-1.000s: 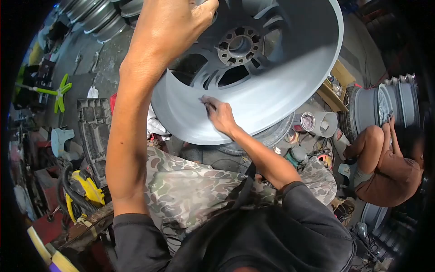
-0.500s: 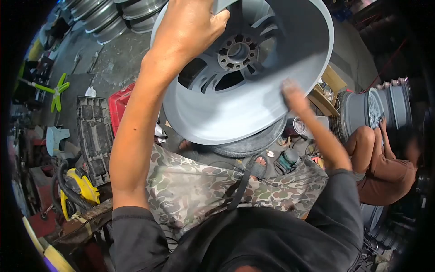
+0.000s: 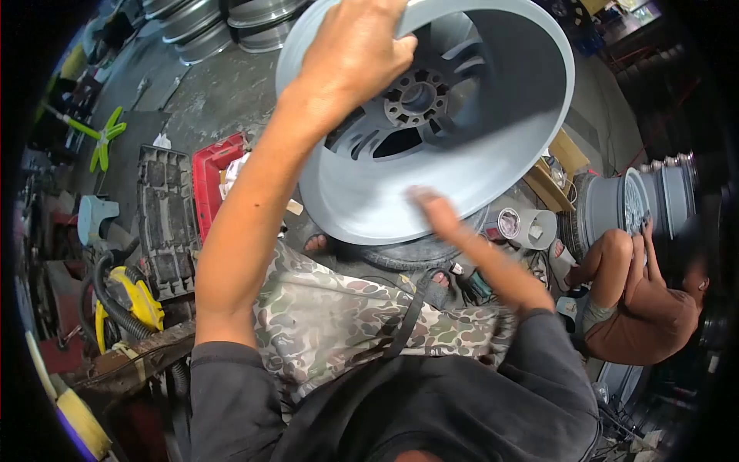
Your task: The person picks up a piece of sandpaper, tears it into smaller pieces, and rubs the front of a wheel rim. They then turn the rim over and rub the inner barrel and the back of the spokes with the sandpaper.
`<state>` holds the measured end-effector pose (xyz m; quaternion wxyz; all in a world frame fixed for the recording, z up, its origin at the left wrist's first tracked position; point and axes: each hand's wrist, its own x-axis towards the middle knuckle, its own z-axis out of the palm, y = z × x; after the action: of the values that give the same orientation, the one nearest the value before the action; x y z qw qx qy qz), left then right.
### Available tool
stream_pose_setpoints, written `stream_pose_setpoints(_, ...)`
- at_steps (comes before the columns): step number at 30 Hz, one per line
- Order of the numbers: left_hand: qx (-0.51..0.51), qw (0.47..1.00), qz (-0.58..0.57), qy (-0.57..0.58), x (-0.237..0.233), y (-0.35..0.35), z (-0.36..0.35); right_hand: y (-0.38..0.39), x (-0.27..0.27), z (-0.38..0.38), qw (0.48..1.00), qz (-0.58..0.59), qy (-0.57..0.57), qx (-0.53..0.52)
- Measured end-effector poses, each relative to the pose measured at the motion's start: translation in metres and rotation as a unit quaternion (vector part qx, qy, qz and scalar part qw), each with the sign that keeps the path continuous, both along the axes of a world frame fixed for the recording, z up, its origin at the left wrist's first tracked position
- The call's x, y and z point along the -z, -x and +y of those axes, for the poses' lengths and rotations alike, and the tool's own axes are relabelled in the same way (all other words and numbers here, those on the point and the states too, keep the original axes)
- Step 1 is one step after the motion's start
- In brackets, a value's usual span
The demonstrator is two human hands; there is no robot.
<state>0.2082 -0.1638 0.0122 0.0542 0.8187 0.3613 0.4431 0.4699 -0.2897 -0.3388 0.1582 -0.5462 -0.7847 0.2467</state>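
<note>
A large grey alloy wheel rim (image 3: 362, 196) is tilted toward me, its inner barrel, spokes and bolt-hole hub showing. It rests on a black tyre (image 3: 408, 258) lying beneath it. My left hand (image 3: 363, 50) is closed around the rim's upper left edge. Against the lower part of the smooth inner barrel is my right hand (image 3: 437, 209), smeared by motion. Whether anything is under its fingers cannot be seen.
To the right crouches another person (image 3: 647, 316), a hand at a second grey wheel (image 3: 635, 200). A cardboard box (image 3: 558, 173) and a white bucket (image 3: 536, 229) stand nearby. Left are a red crate (image 3: 208, 181), a black plastic case (image 3: 165, 219) and a yellow machine (image 3: 132, 300).
My right hand has swept leftward across the inner barrel. The wheel, with my left hand still on its edge, appears slightly farther right and higher as the view shifts.
</note>
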Motion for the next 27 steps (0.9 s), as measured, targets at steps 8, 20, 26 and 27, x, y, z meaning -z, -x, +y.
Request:
stream_pose_setpoints(8,0.011,0.999,0.007,-0.034,0.009,-0.007,-0.017,-0.141,-0.093,0.099,0.834,-0.533,-0.088,-0.107)
stream_pose_setpoints(20,0.044,0.998,-0.012,-0.036,0.0,-0.005,-0.004,0.192,-0.237,0.036,0.859,0.5,-0.023,0.108)
stream_pose_setpoints(26,0.001,1.0,-0.001,0.015,0.002,0.001,0.001,0.184,-0.138,-0.035,0.969,0.224,-0.096,0.041)
stream_pose_setpoints(27,0.007,1.0,-0.003,0.002,0.003,0.002,0.001,0.152,-0.094,-0.054,0.976,0.196,-0.099,0.001)
